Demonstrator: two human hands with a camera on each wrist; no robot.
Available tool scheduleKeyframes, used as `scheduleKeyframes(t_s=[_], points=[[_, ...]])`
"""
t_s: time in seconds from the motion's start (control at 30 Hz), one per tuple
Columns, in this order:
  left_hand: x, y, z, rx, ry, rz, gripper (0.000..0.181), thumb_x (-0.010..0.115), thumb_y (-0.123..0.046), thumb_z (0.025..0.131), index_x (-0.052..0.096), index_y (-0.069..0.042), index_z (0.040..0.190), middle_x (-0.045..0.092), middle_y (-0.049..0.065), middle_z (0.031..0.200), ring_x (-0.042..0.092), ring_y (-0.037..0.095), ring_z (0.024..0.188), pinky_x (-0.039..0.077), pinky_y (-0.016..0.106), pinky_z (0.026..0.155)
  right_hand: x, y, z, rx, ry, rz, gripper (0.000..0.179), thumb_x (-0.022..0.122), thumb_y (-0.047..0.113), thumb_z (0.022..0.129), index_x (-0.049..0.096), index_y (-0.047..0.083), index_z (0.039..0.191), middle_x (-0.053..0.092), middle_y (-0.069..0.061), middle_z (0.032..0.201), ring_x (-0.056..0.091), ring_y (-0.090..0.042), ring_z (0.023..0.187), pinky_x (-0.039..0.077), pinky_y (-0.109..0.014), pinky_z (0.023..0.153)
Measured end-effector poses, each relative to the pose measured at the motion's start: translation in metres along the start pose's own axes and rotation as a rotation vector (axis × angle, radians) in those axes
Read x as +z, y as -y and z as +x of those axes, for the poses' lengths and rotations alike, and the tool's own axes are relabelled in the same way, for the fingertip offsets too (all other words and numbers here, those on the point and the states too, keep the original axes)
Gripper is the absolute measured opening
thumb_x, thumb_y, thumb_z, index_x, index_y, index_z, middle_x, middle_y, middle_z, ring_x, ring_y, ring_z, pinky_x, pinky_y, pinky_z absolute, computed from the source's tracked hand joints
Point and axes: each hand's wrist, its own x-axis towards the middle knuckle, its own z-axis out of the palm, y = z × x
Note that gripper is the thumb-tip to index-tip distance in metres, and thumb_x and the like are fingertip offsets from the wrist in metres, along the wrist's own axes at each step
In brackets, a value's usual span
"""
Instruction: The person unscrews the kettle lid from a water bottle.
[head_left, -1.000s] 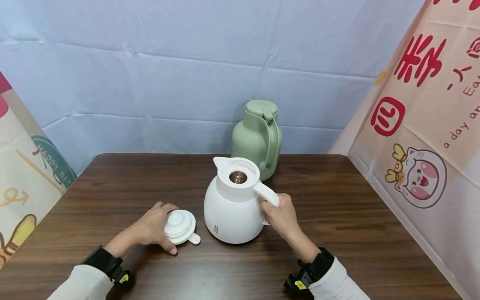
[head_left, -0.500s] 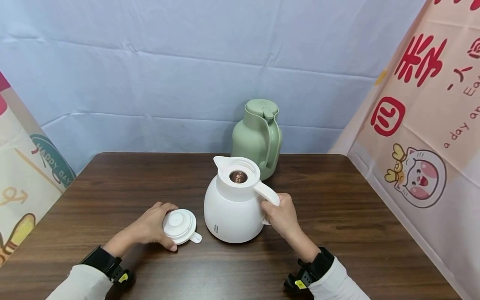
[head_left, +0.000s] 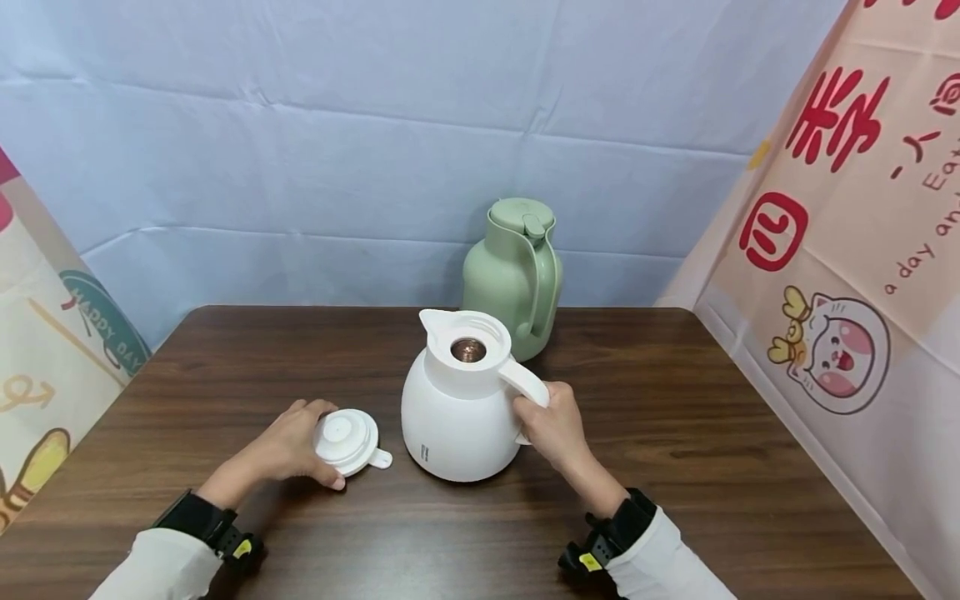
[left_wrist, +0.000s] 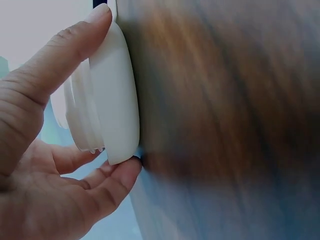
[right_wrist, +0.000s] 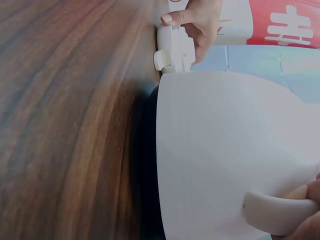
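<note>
A white round lid (head_left: 347, 442) with a small tab lies threaded side up on the table, left of the white thermos jug (head_left: 457, 425). My left hand (head_left: 292, 446) pinches the lid's rim, with the thumb (left_wrist: 65, 55) on one side and fingertips on the other. The jug stands upright with its top uncovered, the spout toward the far left and a coppery inside showing through the neck. My right hand (head_left: 553, 423) grips the jug's handle (head_left: 525, 382) on the right; in the right wrist view the handle's lower end (right_wrist: 275, 212) shows beside the fingers.
A green thermos jug (head_left: 512, 279) with its lid on stands behind the white one, near the far edge of the brown wooden table (head_left: 300, 350). A pale blue cloth (head_left: 337, 167) hangs behind, and printed cloths (head_left: 817, 250) flank both sides.
The white jug has shifted slightly to the left with my right hand on its handle. My left hand and the lid have moved a little left and away from me.
</note>
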Motion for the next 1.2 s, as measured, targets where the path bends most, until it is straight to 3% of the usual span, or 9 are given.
scheduleKeyframes(t_s=[0.23,0.6,0.77,1.0,1.2], points=[[-0.007,0.012,0.005,-0.069,-0.002,0.022,0.107,0.091,-0.046,0.041,0.048,0.009,0.121,0.050,0.018,0.101,0.050,0.030,0.090,0.043,0.043,0.076,0.013,0.000,0.009,-0.042,-0.013,-0.027,0.033,0.053,-0.007,0.068,0.037,0.011,0.046,0.034,0.008,0.039,0.035,-0.013,0.038,0.031,-0.025,0.036],[-0.020,0.031,0.017,-0.157,0.017,0.026,0.108,0.089,-0.047,0.048,0.042,0.014,0.124,0.048,0.025,0.104,0.047,0.035,0.092,0.043,0.047,0.075,0.036,0.001,0.025,-0.097,-0.031,-0.068,0.034,0.052,-0.002,0.068,0.033,0.014,0.044,0.034,0.004,0.043,0.035,-0.014,0.040,0.031,-0.027,0.039],[-0.025,0.036,0.021,-0.179,0.006,0.041,0.108,0.088,-0.049,0.050,0.040,0.014,0.123,0.048,0.028,0.104,0.047,0.037,0.092,0.042,0.048,0.076,0.046,0.002,0.033,-0.076,-0.045,-0.058,0.036,0.053,-0.002,0.068,0.032,0.014,0.044,0.035,0.004,0.044,0.035,-0.014,0.042,0.031,-0.027,0.040],[-0.035,0.043,0.026,-0.172,0.017,0.103,0.107,0.087,-0.050,0.051,0.040,0.019,0.119,0.052,0.029,0.100,0.050,0.039,0.089,0.043,0.049,0.074,0.064,0.004,0.045,-0.051,-0.003,-0.022,0.037,0.053,-0.002,0.071,0.032,0.013,0.043,0.039,0.002,0.044,0.034,-0.014,0.042,0.031,-0.027,0.038],[-0.039,0.051,0.033,-0.196,0.016,0.119,0.106,0.085,-0.050,0.054,0.040,0.019,0.120,0.053,0.030,0.102,0.052,0.040,0.089,0.043,0.049,0.073,0.076,0.004,0.054,-0.085,-0.006,-0.049,0.037,0.053,-0.003,0.071,0.031,0.012,0.044,0.029,0.004,0.040,0.030,-0.014,0.038,0.028,-0.027,0.037]])
